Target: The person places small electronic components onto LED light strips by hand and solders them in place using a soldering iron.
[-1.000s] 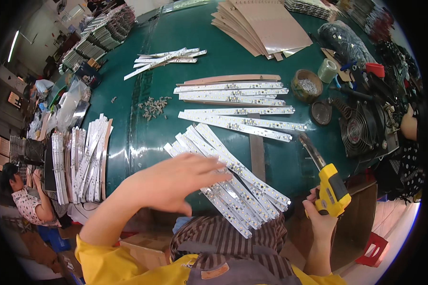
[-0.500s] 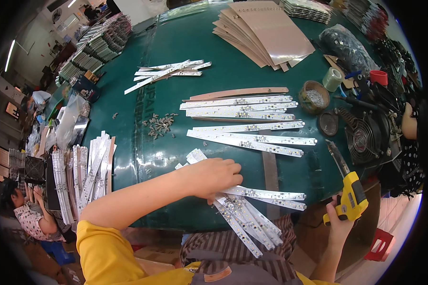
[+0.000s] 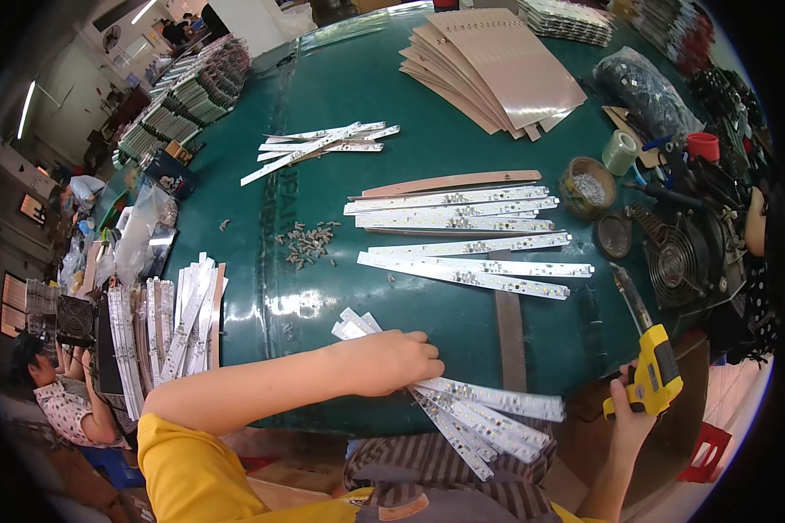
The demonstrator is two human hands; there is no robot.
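My left hand (image 3: 397, 362) is closed around a fan of white LED circuit strips (image 3: 484, 418) at the table's near edge. Their short ends poke out beyond the fingers on the far left, and the long ends spread right over my lap. The palm and thumb are hidden. At the right, my right hand (image 3: 628, 417) grips a yellow and black soldering gun (image 3: 656, 370), its tip pointing up and away over the table edge. Beyond my left hand lie more loose LED strips (image 3: 480, 272), and to the left of them a small pile of tiny connector pieces (image 3: 305, 243).
Crossed strips (image 3: 323, 146) and brown board sheets (image 3: 519, 65) lie farther back on the green table (image 3: 358, 87). More strips (image 3: 166, 322) stand at the left. A round tin (image 3: 587, 186), a solder spool (image 3: 620, 152) and a fan (image 3: 679, 264) crowd the right. Another person (image 3: 74, 401) sits at far left.
Strips that lay beside the bundle have been gathered into the fan in my left hand, which has shifted slightly nearer. The whole view has moved a little; the soldering gun stays in my right hand.
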